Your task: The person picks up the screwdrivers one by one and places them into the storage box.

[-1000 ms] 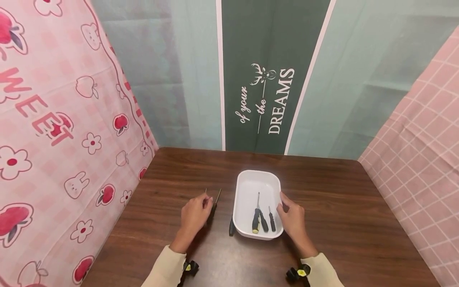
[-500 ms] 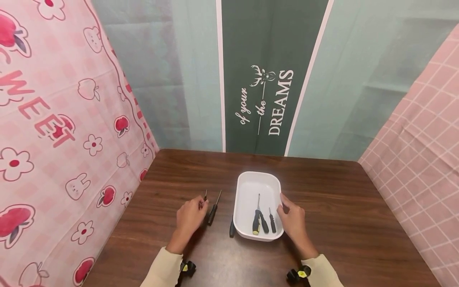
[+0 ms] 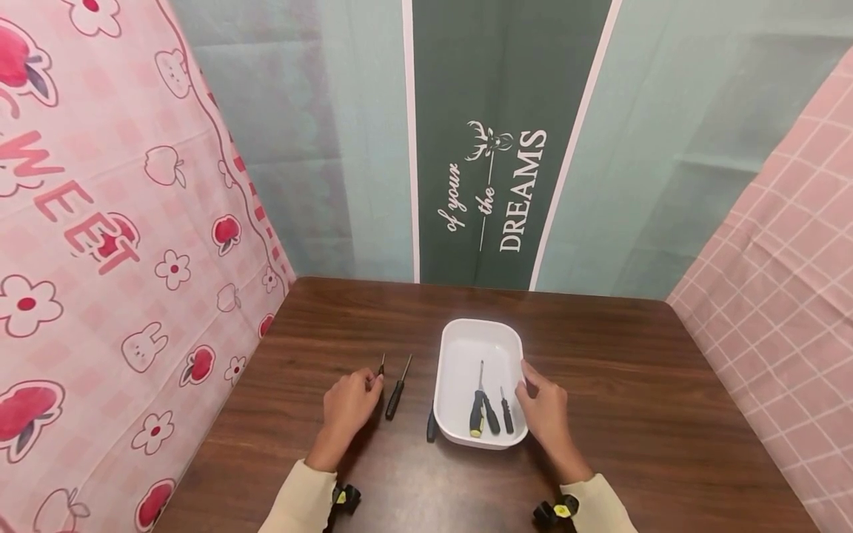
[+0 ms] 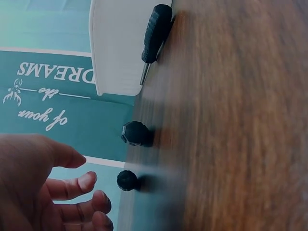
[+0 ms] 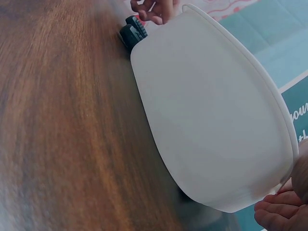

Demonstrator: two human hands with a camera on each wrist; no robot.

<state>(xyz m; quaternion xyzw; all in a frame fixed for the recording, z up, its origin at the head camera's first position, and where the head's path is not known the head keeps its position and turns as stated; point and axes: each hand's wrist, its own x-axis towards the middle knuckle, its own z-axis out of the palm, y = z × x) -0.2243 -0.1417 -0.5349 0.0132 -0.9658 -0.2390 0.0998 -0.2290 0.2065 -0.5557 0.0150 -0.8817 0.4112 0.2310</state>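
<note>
My left hand (image 3: 351,400) hovers by a small screwdriver (image 3: 382,366), most of which it hides in the head view. In the left wrist view a gap separates thumb and fingers, and that small screwdriver's handle (image 4: 127,180) lies apart from them. Just to the right is a longer dark screwdriver (image 3: 395,400). My right hand (image 3: 545,403) grips the right rim of a white plastic tray (image 3: 460,333). Inside lie a black-and-yellow screwdriver (image 3: 477,414), a dark-handled tool (image 3: 492,418) and a small black screwdriver (image 3: 507,414).
Another dark-handled screwdriver (image 3: 431,426) lies against the tray's left side, its shaft visible in the left wrist view. Everything rests on a brown wooden table (image 3: 620,355). Printed cloths hang around it: green behind (image 3: 373,148), pink at both sides.
My left hand has shifted left, away from the longer dark screwdriver, whose handle is now uncovered. My right hand and the tray keep their places.
</note>
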